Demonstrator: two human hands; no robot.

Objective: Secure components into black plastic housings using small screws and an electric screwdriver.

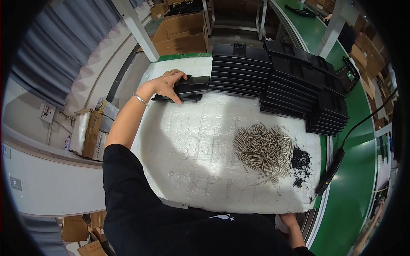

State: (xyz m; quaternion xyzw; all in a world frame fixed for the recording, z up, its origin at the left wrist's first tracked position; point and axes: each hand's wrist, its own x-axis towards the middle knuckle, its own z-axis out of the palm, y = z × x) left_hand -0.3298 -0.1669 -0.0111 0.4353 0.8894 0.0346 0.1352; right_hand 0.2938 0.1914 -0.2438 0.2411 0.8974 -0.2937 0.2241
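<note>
Several black plastic housings (194,88) lie at the worktable's (200,145) far left, beside a taller stack (240,70). Left hand (168,84): thumb and fingers parted to housing width, gripping their left end. Right hand (288,219): at near edge; fingers hidden, grip indeterminable.

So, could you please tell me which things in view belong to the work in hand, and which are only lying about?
Likely in the work:
flat black parts under the left hand
stacked black panels
heap of metal pins
small black pieces
corded black tool

Probably just lying about:
open cardboard box
brown carton
small bottle
</note>
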